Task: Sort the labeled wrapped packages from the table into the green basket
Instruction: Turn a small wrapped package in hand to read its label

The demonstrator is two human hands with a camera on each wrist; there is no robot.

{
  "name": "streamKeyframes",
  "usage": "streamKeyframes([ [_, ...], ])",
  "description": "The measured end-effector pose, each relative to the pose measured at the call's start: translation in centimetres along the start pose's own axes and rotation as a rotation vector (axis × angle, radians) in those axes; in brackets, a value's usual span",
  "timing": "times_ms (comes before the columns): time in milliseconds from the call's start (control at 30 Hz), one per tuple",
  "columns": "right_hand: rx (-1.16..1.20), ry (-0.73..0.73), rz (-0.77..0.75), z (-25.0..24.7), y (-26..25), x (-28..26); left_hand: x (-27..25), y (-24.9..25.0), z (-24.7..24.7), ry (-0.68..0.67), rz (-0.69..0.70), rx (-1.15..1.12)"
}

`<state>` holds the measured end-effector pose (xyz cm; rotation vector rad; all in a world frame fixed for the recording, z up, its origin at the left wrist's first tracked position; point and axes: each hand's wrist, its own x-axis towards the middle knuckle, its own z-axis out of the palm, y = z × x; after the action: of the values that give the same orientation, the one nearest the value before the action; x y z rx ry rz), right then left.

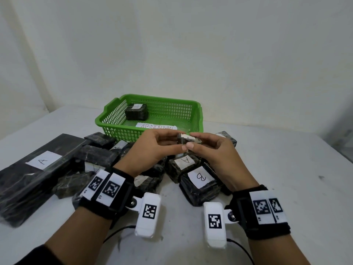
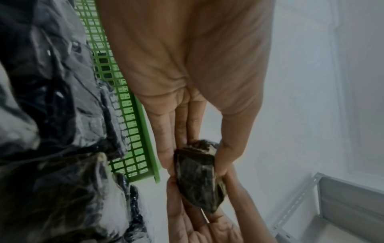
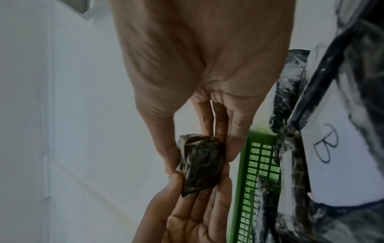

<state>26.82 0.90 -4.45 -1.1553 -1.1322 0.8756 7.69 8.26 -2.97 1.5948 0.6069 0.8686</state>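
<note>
Both hands hold one small dark wrapped package (image 1: 188, 140) with a white label in the air, just in front of the green basket (image 1: 112, 119). My left hand (image 1: 172, 142) pinches its left end between thumb and fingers. My right hand (image 1: 197, 141) pinches its right end. The wrist views show the same package (image 2: 199, 179) (image 3: 200, 164) gripped between thumb and fingers of both hands. In the basket lie one dark wrapped package (image 1: 136, 111) and a paper reading ABNORMAL (image 1: 156, 126). Below my hands, several dark wrapped packages lie heaped on the table, among them one marked A (image 1: 184, 163) and one marked B (image 1: 200, 181).
A long flat black package marked A (image 1: 38, 169) lies at the left of the white table (image 1: 286, 169). A white wall rises close behind the basket. Cables run from my wrist cameras over the table's near edge. A metal shelf frame (image 2: 343, 202) stands off to the right.
</note>
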Motion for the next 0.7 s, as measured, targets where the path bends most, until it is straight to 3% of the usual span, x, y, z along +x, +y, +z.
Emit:
streamKeyframes([
  [133,-0.005,0.065,-0.036,-0.1,0.1,-0.4,-0.1,0.0,0.4,-0.016,0.004,0.005],
  [300,0.08,-0.001,-0.013,-0.2,-0.2,-0.3,-0.2,0.3,0.3,0.056,0.003,-0.016],
  [700,-0.081,0.041,-0.037,0.9,0.2,-0.9,-0.9,0.1,-0.4,-0.025,-0.019,0.094],
])
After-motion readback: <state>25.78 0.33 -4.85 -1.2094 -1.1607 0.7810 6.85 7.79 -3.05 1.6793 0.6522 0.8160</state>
